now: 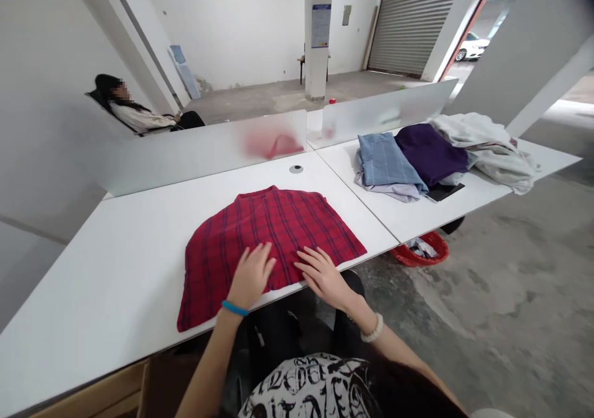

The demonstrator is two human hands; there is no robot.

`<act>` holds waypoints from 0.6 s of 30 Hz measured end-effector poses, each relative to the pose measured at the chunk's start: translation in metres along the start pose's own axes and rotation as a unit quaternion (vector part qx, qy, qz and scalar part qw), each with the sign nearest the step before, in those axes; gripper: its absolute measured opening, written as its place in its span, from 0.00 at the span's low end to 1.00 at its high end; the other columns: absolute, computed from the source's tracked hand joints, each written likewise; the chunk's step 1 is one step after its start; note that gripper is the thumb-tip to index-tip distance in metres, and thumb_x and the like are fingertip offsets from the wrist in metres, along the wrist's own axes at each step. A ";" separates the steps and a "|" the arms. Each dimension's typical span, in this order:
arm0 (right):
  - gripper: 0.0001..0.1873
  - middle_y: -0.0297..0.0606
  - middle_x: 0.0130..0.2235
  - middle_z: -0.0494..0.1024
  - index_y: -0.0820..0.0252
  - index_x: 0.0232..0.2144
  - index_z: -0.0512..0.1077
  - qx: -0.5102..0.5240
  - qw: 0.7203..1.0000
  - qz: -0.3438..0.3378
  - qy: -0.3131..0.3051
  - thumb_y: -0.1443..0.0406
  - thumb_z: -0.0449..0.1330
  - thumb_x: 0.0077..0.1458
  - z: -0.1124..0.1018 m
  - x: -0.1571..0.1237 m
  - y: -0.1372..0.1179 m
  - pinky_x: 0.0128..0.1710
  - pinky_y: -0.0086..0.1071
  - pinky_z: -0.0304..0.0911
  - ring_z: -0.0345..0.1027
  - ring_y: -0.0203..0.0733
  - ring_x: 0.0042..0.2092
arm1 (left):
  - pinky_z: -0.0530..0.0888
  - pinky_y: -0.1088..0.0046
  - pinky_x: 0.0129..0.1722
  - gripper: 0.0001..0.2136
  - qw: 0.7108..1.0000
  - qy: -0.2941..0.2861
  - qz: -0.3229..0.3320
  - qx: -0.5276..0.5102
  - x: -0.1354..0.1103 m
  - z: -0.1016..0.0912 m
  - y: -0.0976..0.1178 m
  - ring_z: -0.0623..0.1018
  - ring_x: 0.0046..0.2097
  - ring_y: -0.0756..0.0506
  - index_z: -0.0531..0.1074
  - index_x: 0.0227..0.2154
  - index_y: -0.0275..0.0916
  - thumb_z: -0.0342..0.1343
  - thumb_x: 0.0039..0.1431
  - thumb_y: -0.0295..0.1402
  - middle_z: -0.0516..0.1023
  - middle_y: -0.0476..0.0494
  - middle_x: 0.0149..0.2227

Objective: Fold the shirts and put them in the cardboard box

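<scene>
Both hands lie flat on a red plaid shirt (271, 238) at the near edge of the white table (116, 263): left hand (250, 276) beside right hand (322, 276). Folded clothes (408, 161) sit on the adjoining table's far side.

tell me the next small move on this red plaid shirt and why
Probably slide both palms apart to smooth it: left hand and right hand lie open, side by side, on the near edge of the red plaid shirt, whose edges lie uneven.
</scene>
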State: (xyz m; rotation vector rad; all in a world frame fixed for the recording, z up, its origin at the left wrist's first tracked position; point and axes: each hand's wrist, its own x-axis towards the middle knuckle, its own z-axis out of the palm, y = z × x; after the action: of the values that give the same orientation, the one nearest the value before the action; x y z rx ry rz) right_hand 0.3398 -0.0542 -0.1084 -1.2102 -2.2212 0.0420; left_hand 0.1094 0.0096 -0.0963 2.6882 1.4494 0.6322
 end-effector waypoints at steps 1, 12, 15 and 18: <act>0.20 0.42 0.60 0.63 0.59 0.55 0.66 -0.015 1.000 -0.014 -0.024 0.66 0.47 0.63 0.004 0.009 -0.001 0.62 0.50 0.48 0.47 0.46 0.65 | 0.58 0.56 0.60 0.22 0.999 -0.019 0.039 -0.002 -0.005 0.012 0.013 0.67 0.59 0.42 0.64 0.56 0.35 0.37 0.66 0.39 0.71 0.38 0.55; 0.29 0.41 0.65 0.54 0.51 0.62 0.55 -0.077 0.987 0.008 -0.139 0.51 0.48 0.61 0.015 0.014 0.069 0.61 0.56 0.43 0.44 0.51 0.66 | 0.54 0.49 0.61 0.32 0.990 -0.085 -0.017 0.109 -0.072 0.007 -0.046 0.53 0.66 0.38 0.52 0.63 0.39 0.41 0.60 0.52 0.55 0.39 0.64; 0.25 0.39 0.62 0.60 0.49 0.59 0.61 -0.025 0.991 0.120 -0.051 0.52 0.45 0.62 0.004 -0.006 0.089 0.61 0.52 0.46 0.51 0.48 0.63 | 0.54 0.47 0.61 0.37 0.984 -0.070 -0.094 0.135 -0.088 -0.002 -0.055 0.53 0.65 0.35 0.54 0.62 0.35 0.42 0.57 0.56 0.55 0.35 0.64; 0.24 0.43 0.57 0.68 0.54 0.53 0.67 0.034 0.972 0.217 0.085 0.54 0.42 0.63 -0.005 -0.033 0.092 0.58 0.50 0.53 0.61 0.47 0.58 | 0.53 0.44 0.60 0.38 0.983 -0.047 -0.112 0.135 -0.082 -0.005 -0.033 0.53 0.65 0.31 0.59 0.60 0.33 0.45 0.55 0.58 0.57 0.33 0.63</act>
State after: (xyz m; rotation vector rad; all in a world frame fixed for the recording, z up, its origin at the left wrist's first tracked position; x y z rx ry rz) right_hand 0.4248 -0.0275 -0.1481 -1.5758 -1.7628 0.1801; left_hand 0.0415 -0.0384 -0.1268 2.6363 1.8960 0.3101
